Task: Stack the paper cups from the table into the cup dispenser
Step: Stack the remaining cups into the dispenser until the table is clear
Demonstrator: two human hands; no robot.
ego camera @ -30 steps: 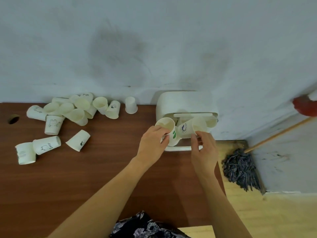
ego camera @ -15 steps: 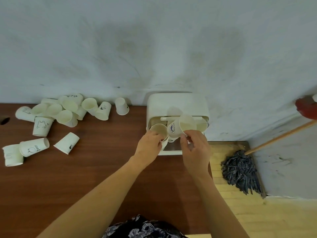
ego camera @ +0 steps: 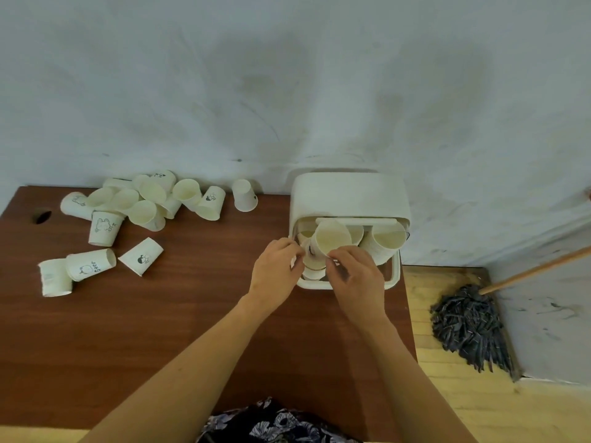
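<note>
Pinching the near rim of a cream paper cup (ego camera: 332, 239), the right hand (ego camera: 358, 273) holds it tilted, mouth toward the camera, at the open front of the white plastic cup dispenser (ego camera: 350, 193). Just left of that grip, the left hand (ego camera: 276, 266) has its fingers curled at the dispenser's left opening; what they hold is hidden. Far left of both hands, loose white paper cups (ego camera: 144, 212) lie scattered on the brown wooden table (ego camera: 160, 314).

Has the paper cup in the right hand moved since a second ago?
Yes. The paper cup went left along the white cup dispenser, now over its left-hand stack.
</note>
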